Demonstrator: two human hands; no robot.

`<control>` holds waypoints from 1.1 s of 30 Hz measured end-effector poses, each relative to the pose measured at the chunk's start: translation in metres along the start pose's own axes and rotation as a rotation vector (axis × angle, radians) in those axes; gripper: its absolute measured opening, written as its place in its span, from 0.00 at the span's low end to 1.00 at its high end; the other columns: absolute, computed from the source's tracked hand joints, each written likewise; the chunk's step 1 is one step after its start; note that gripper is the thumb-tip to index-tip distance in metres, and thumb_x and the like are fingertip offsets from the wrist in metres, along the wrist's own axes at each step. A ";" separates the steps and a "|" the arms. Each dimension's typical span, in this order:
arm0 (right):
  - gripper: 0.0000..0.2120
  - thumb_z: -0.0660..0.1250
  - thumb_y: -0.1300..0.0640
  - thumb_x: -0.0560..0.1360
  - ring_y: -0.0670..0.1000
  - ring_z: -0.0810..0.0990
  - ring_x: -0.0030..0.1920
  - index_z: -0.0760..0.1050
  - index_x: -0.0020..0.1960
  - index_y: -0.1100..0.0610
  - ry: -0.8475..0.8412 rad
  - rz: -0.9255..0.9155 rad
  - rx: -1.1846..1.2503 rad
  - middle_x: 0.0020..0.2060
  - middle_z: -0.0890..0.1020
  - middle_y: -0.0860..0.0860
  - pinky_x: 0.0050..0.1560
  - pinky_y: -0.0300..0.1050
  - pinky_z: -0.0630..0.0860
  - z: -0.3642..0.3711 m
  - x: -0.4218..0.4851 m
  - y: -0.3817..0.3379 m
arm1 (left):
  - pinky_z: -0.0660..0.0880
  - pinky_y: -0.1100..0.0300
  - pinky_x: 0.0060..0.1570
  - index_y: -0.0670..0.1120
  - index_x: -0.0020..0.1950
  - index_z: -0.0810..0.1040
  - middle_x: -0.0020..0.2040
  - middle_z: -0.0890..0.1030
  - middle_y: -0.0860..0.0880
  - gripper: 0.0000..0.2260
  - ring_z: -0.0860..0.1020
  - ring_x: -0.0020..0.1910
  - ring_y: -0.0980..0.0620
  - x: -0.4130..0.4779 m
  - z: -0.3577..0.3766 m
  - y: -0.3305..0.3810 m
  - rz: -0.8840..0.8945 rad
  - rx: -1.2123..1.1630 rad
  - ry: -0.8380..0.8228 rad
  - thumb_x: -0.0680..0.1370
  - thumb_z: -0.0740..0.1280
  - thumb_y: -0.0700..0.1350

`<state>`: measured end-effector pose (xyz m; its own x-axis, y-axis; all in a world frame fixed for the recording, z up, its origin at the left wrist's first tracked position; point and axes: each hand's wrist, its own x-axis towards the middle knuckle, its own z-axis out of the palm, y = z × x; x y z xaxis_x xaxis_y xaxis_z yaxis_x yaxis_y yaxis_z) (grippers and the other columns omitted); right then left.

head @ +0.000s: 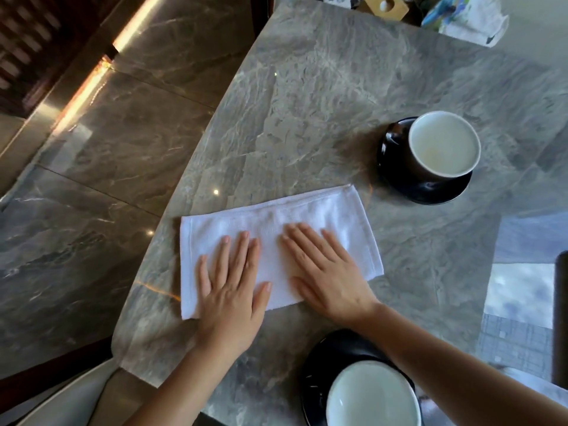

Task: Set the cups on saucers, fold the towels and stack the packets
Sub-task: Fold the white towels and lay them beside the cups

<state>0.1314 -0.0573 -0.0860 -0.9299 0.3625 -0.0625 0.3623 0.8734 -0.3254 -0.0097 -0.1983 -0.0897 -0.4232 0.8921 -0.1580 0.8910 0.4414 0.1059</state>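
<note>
A white towel [270, 216], folded into a long rectangle, lies flat on the grey marble table [322, 103]. My left hand [232, 287] presses palm-down on its left half, fingers spread. My right hand [325, 272] lies flat on its right half. Neither hand grips anything. To the right stands a dark cup [442, 144] with a white inside on a black saucer [430, 192]. A second cup [372, 398] sits on another black saucer [332, 348] at the near edge, partly under my right forearm.
At the table's far edge are a wooden box [385, 7] and a blue-and-white packet [467, 21]. The table's curved left edge drops to a polished stone floor [101, 179]. A pale chair [70, 398] shows at the bottom left.
</note>
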 end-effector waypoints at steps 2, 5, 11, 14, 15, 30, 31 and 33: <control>0.29 0.59 0.53 0.76 0.51 0.55 0.76 0.57 0.76 0.55 -0.008 -0.068 0.033 0.76 0.59 0.50 0.75 0.52 0.51 -0.002 -0.008 0.009 | 0.56 0.39 0.70 0.48 0.76 0.56 0.77 0.57 0.50 0.28 0.54 0.76 0.46 -0.013 -0.001 0.001 0.035 -0.017 -0.045 0.78 0.51 0.58; 0.30 0.62 0.56 0.76 0.49 0.56 0.76 0.58 0.76 0.53 -0.070 -0.181 0.023 0.75 0.60 0.48 0.75 0.52 0.54 -0.009 -0.013 0.029 | 0.55 0.41 0.71 0.50 0.77 0.54 0.78 0.55 0.52 0.28 0.53 0.77 0.48 -0.022 -0.005 -0.005 0.113 -0.020 -0.087 0.78 0.49 0.60; 0.31 0.49 0.40 0.79 0.52 0.49 0.77 0.48 0.78 0.52 -0.174 -0.121 -0.197 0.78 0.50 0.51 0.75 0.55 0.49 -0.020 -0.038 0.070 | 0.54 0.40 0.71 0.48 0.77 0.54 0.78 0.53 0.45 0.37 0.52 0.77 0.45 -0.025 -0.006 -0.043 0.230 0.116 -0.157 0.74 0.50 0.69; 0.33 0.46 0.37 0.79 0.53 0.49 0.77 0.47 0.78 0.53 -0.180 0.009 -0.202 0.78 0.49 0.52 0.74 0.56 0.52 -0.023 -0.049 0.080 | 0.53 0.40 0.72 0.46 0.77 0.52 0.78 0.51 0.43 0.40 0.51 0.77 0.44 -0.033 -0.005 -0.049 0.131 0.105 -0.174 0.73 0.49 0.71; 0.34 0.46 0.36 0.79 0.53 0.49 0.77 0.47 0.78 0.54 -0.176 0.026 -0.199 0.78 0.49 0.52 0.75 0.56 0.51 -0.022 -0.050 0.080 | 0.52 0.40 0.72 0.46 0.77 0.51 0.78 0.51 0.43 0.40 0.51 0.77 0.44 -0.035 -0.006 -0.049 0.103 0.090 -0.178 0.73 0.49 0.71; 0.13 0.64 0.37 0.68 0.50 0.74 0.46 0.72 0.43 0.46 0.090 0.635 0.025 0.43 0.74 0.44 0.44 0.47 0.68 -0.048 -0.053 0.065 | 0.62 0.53 0.56 0.50 0.57 0.76 0.54 0.77 0.51 0.15 0.75 0.55 0.47 0.069 -0.071 -0.010 -0.011 -0.397 0.074 0.75 0.63 0.56; 0.13 0.64 0.36 0.67 0.46 0.75 0.42 0.71 0.39 0.45 0.033 0.656 0.059 0.39 0.74 0.42 0.39 0.43 0.67 -0.053 -0.055 0.064 | 0.60 0.53 0.56 0.50 0.57 0.76 0.54 0.78 0.52 0.15 0.74 0.56 0.48 0.087 -0.072 0.006 0.025 -0.403 0.059 0.75 0.62 0.57; 0.15 0.63 0.32 0.64 0.41 0.74 0.36 0.71 0.34 0.44 -0.074 0.720 0.097 0.36 0.75 0.41 0.31 0.38 0.64 -0.062 -0.057 0.061 | 0.57 0.53 0.59 0.51 0.57 0.75 0.55 0.78 0.53 0.17 0.72 0.58 0.48 0.120 -0.069 0.038 0.057 -0.377 -0.044 0.75 0.61 0.60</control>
<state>0.2107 -0.0048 -0.0438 -0.4660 0.8106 -0.3546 0.8818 0.3926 -0.2614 -0.0383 -0.0680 -0.0371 -0.3601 0.9148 -0.1826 0.7865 0.4030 0.4679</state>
